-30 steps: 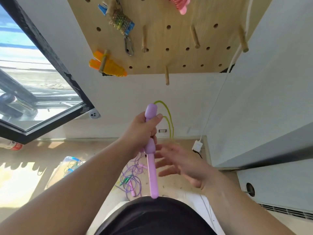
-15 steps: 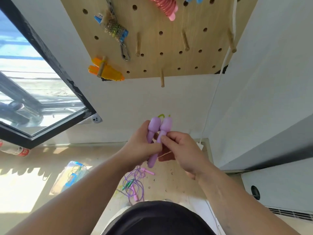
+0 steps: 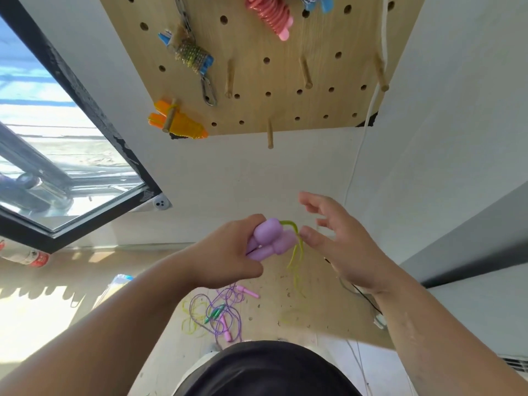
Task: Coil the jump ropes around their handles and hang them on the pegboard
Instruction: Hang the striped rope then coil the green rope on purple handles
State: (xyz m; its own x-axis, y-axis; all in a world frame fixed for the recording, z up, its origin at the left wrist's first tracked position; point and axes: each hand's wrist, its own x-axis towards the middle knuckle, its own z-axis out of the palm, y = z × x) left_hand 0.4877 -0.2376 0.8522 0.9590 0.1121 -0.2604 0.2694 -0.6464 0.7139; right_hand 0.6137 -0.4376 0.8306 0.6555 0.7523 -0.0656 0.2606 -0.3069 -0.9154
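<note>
Head view, centre frame: our left hand (image 3: 228,252) grips two lilac plastic jump-rope handles (image 3: 271,238) side by side, their yellow-green cord (image 3: 295,260) trailing downward. Our right hand (image 3: 348,247) hovers just beside it, fingers (image 3: 314,201) spread wide, holding nothing. We should pinch the cord near the handles and wind snug, even turns.

Handles (image 3: 271,240) were lilac, their rope (image 3: 295,254) yellow-green. Pegboard (image 3: 314,110) was tan with dark holes; orange bundle (image 3: 178,122) at 10 o'clock, pink bundle (image 3: 271,17) at 12. Purple rope (image 3: 225,310) at 6 o'clock.
</note>
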